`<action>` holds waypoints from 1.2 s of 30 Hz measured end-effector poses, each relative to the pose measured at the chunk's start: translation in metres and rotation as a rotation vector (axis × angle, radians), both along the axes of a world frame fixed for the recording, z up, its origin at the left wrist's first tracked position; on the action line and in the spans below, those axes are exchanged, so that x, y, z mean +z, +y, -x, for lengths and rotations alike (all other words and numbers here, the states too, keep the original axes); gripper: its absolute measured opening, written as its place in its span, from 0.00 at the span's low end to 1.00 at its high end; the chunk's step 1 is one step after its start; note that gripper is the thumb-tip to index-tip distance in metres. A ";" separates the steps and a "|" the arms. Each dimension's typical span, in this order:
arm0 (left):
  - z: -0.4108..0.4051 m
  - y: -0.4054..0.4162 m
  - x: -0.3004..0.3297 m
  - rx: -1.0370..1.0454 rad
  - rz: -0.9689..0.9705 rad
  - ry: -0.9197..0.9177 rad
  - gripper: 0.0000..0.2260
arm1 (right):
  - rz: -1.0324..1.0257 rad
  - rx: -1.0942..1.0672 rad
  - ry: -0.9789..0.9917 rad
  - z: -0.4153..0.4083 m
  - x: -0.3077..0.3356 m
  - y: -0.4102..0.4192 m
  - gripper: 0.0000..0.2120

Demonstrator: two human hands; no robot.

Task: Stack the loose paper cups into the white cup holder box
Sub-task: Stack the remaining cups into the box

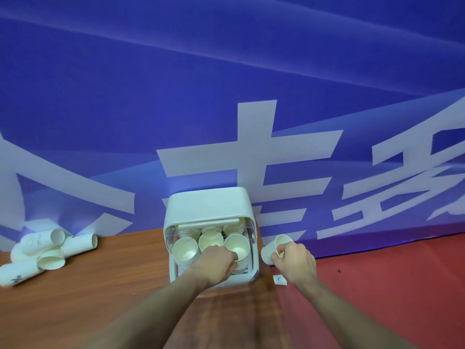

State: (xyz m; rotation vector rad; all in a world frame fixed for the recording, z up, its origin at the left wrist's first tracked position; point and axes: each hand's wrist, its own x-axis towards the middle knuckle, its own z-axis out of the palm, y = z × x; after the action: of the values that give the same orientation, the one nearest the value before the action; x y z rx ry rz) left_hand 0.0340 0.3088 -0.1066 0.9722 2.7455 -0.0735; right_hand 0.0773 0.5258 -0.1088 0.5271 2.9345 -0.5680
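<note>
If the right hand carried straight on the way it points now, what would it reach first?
Probably the blue banner wall. The right hand, gripping a paper cup, points up and away, right of the white cup holder box. Depth is unclear.

left hand [218, 260] gripping rim of right front cup stack [236, 245] in white cup holder box [210, 210]; right hand [294, 260] holding single paper cup [273, 249] just right of box; loose cups pile [47, 253] far left on wooden table [100, 285]
</note>
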 end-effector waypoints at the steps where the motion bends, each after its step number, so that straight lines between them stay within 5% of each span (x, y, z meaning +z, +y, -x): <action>1: 0.001 0.000 -0.001 0.005 0.001 -0.002 0.13 | -0.001 0.004 0.005 0.001 0.000 -0.001 0.11; 22: -0.012 -0.025 0.013 0.100 -0.063 0.103 0.15 | -0.096 0.336 0.355 -0.015 0.036 -0.042 0.20; 36: -0.019 -0.074 0.018 0.196 -0.027 0.068 0.12 | -0.460 0.692 0.131 0.008 0.021 -0.070 0.06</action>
State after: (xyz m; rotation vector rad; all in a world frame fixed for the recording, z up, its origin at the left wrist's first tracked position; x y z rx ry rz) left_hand 0.0526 0.2350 -0.0890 0.7152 2.8957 -0.0376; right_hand 0.0693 0.4560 -0.0878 -0.5177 3.0711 0.1618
